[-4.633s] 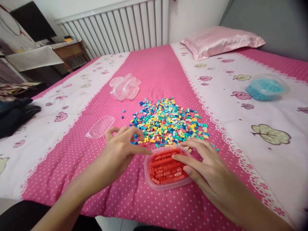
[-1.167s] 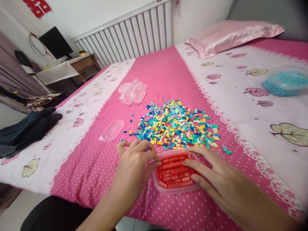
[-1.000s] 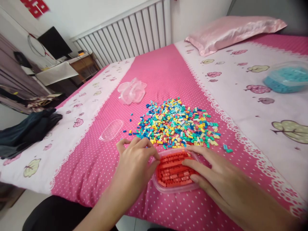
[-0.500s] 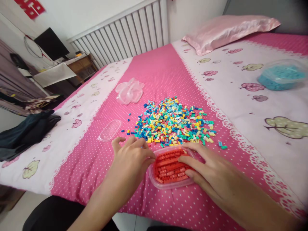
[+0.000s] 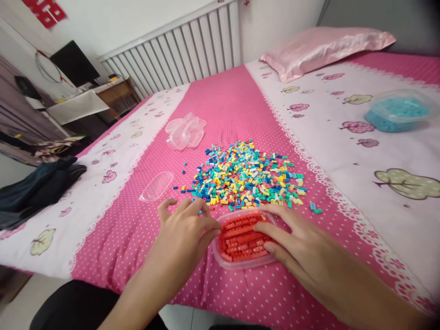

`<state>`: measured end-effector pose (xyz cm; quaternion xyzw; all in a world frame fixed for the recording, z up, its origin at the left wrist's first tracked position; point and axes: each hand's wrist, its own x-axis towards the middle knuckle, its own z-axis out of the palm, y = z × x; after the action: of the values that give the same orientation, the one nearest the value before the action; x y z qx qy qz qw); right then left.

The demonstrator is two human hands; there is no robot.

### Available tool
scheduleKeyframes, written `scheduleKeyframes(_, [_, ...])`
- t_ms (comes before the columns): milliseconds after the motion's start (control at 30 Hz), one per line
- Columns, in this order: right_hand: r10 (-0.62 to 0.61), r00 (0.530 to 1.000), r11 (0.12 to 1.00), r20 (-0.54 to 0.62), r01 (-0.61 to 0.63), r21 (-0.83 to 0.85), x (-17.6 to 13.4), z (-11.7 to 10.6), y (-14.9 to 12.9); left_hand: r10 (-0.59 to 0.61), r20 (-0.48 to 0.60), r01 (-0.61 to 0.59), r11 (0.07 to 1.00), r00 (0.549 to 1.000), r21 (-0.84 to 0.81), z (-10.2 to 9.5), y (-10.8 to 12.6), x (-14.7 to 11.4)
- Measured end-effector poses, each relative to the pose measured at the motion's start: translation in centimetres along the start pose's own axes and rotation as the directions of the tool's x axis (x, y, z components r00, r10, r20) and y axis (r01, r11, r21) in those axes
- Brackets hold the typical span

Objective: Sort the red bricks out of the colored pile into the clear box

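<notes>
A clear plastic container stands on the bed in front of me, packed with rows of red building bricks. My left hand hovers at its left rim, thumb and index finger pinched together; whatever lies between the tips is too small to make out. Over the container's right side lies my right hand, fingers stretched out, the tips resting on the rim and the red bricks. Just beyond the container spreads a heap of small multicoloured bricks.
A clear lid lies left of the heap, with several stacked clear plastic pieces behind it. A tub of blue bricks sits at the right. Farther back are a pink pillow and a white slatted headboard. Dark clothing lies left.
My left hand has shifted very slightly left and away from the container's rim. The right hand stays on the container, and the view has tilted a little.
</notes>
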<state>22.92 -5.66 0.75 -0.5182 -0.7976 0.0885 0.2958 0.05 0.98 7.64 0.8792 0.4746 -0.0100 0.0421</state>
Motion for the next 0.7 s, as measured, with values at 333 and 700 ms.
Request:
scheduleKeyframes(333, [0.028,0.998,0.999,0.058,-0.029,0.024,0.0,0.0,0.0,0.005,-0.066,-0.009,0.998,0.998,-0.056,0.1,-1.0,-0.2])
scheduleKeyframes(700, [0.015,0.999,1.0,0.035,-0.014,-0.014,0.2,0.0,-0.1,0.056,-0.078,-0.065,0.992,0.995,-0.108,0.4,-0.5,0.1])
